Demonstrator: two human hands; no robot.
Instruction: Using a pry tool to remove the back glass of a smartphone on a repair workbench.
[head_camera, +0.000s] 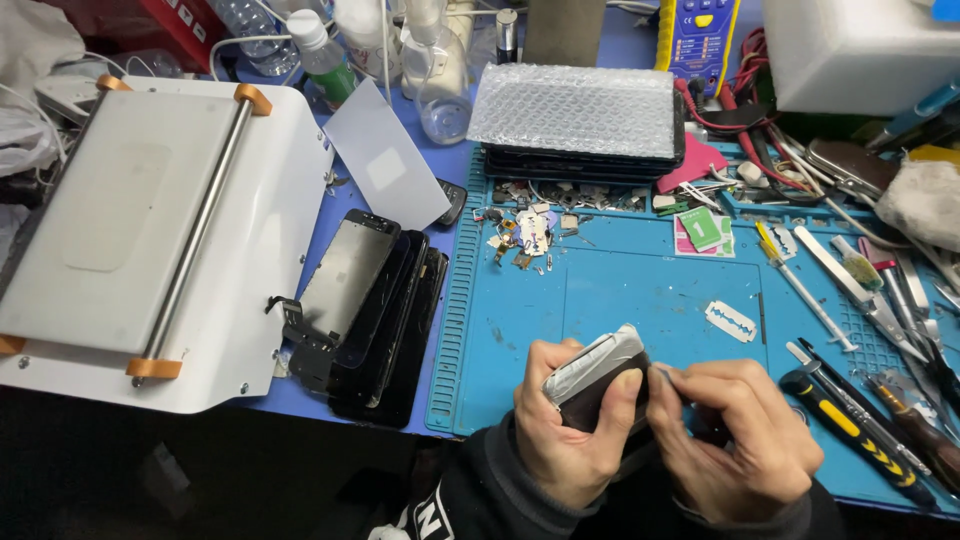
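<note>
My left hand (575, 425) fingers grip a phone screen (597, 375); right hand (735, 435) fingers pinch a thin blade (665, 378) against it; clear bottles (440, 75) stand far left.

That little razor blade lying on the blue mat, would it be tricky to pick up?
Probably. The razor blade lies flat on the blue mat, so fingers get little edge. It looks thin and light, likely bendy, and would probably slide if pushed.

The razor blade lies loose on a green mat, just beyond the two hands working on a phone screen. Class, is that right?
Not quite. The head view shows the razor blade lying loose on a blue mat, not a green one. It does lie just beyond the left hand and right hand, which work on a phone screen.
</note>
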